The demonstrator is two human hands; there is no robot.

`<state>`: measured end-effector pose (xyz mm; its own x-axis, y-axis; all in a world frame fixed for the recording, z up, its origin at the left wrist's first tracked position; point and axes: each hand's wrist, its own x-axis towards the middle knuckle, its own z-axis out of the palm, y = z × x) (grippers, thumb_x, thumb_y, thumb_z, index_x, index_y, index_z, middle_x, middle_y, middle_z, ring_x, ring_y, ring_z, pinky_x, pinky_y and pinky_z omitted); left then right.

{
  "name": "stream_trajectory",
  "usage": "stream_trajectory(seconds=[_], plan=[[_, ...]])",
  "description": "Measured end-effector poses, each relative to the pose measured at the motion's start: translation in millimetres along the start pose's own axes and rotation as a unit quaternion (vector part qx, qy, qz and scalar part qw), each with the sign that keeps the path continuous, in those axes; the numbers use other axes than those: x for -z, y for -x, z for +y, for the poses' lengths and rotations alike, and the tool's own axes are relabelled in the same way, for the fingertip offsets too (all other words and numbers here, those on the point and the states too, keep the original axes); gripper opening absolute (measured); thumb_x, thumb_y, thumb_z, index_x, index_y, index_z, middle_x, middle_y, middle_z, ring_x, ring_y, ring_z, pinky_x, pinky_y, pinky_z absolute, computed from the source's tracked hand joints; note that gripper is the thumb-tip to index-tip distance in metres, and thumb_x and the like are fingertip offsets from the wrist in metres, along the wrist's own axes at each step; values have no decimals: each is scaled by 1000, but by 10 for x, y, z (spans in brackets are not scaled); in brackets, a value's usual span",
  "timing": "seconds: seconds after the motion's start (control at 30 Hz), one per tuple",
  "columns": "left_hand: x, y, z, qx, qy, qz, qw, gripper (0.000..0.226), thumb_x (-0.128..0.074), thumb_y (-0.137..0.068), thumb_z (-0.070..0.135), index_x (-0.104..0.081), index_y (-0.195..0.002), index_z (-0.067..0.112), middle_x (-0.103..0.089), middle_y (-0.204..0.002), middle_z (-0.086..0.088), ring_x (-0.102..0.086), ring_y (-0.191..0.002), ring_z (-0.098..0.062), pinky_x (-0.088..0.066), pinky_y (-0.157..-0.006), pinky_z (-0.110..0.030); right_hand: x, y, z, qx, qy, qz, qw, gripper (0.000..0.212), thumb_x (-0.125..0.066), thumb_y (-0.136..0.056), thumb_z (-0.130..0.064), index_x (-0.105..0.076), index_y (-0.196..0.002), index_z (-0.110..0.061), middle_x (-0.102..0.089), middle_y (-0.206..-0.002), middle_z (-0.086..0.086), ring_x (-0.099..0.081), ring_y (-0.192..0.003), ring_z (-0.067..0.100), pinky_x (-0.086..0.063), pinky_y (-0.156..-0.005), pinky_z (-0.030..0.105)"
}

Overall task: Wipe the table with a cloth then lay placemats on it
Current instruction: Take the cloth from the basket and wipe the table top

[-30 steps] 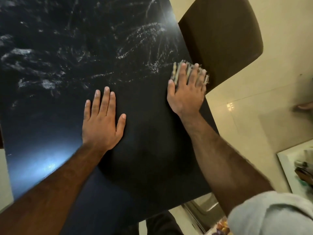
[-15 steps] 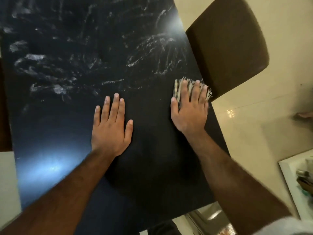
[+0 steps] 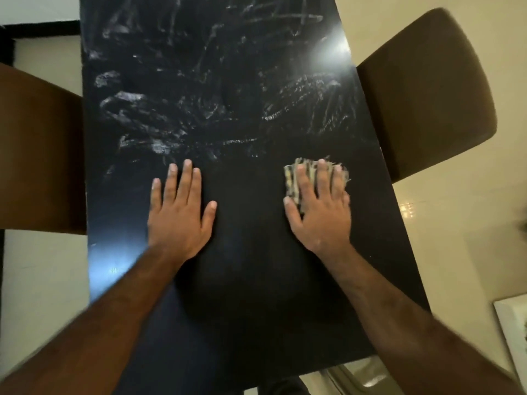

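A glossy black table (image 3: 245,280) fills the middle of the view, its far half covered in whitish wipe streaks (image 3: 216,115). My right hand (image 3: 320,212) lies flat, palm down, pressing a small folded beige cloth (image 3: 293,178) onto the table near the right edge; most of the cloth is hidden under my fingers. My left hand (image 3: 179,212) rests flat on the bare table to the left of it, fingers spread, holding nothing. No placemats are in view.
A brown chair (image 3: 427,92) stands against the table's right side, another brown chair (image 3: 37,155) at the left side. Cream tiled floor (image 3: 445,252) surrounds the table. A white-edged object (image 3: 513,337) shows at the lower right.
My right hand has slid the cloth inward, away from the table's right edge and toward me. The view has swung so the table now appears straighter; the left hand stays flat.
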<state>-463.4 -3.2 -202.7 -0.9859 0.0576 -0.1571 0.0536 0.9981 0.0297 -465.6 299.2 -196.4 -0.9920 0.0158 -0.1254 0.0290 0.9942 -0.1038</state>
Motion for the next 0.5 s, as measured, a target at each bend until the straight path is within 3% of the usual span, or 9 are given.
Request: stream_trajectory(seconds=[0.1, 0.17, 0.23, 0.33, 0.43, 0.5], plan=[[-27, 48, -270, -6, 8, -7, 1000, 83, -17, -112, 63, -7, -179, 14, 4, -188, -5, 5, -174, -30, -3, -139, -58, -22, -295, -87, -81, -10, 32, 996, 77, -35, -108, -67, -14, -177, -38, -11, -185, 14, -8, -169, 46, -34, -126, 67], [-58, 44, -280, -11, 21, 1, 1000, 82, -20, -113, 61, -6, -179, 14, 4, -188, -5, 4, -174, -30, -6, -140, -58, -96, -520, -364, -79, -7, 56, 995, 73, -35, -109, -64, -23, -176, -37, -18, -183, 16, -14, -168, 48, -36, -125, 65], [-55, 26, -270, -10, 23, 6, 1000, 81, -21, -113, 59, -6, -179, 14, 4, -188, -5, 4, -174, -30, -7, -139, -58, -179, -661, -766, -45, -16, 81, 996, 70, -38, -108, -62, -33, -173, -37, -25, -182, 15, -19, -167, 48, -36, -124, 63], [-8, 9, -311, -13, 28, 7, 999, 77, -22, -114, 53, -6, -179, 14, 4, -188, -6, 4, -174, -29, -9, -139, -59, -222, -522, -1300, 51, -25, 67, 996, 69, -37, -109, -63, -30, -174, -40, -18, -184, 10, -12, -170, 44, -32, -127, 60], [-6, -11, -328, -21, 33, 11, 999, 75, -22, -115, 48, -6, -179, 13, 3, -188, -6, 3, -174, -29, -11, -139, -59, -191, -153, -1280, 123, -17, 36, 992, 70, -34, -110, -64, -21, -175, -43, -8, -186, 6, -3, -172, 38, -29, -129, 58], [-27, 6, -331, -21, 33, 13, 999, 74, -22, -115, 47, -7, -179, 12, 2, -188, -7, 2, -174, -29, -13, -138, -59, -174, 50, -1096, 122, -2, 17, 992, 72, -35, -110, -66, -17, -176, -44, -5, -187, 4, -1, -172, 37, -30, -127, 60]])
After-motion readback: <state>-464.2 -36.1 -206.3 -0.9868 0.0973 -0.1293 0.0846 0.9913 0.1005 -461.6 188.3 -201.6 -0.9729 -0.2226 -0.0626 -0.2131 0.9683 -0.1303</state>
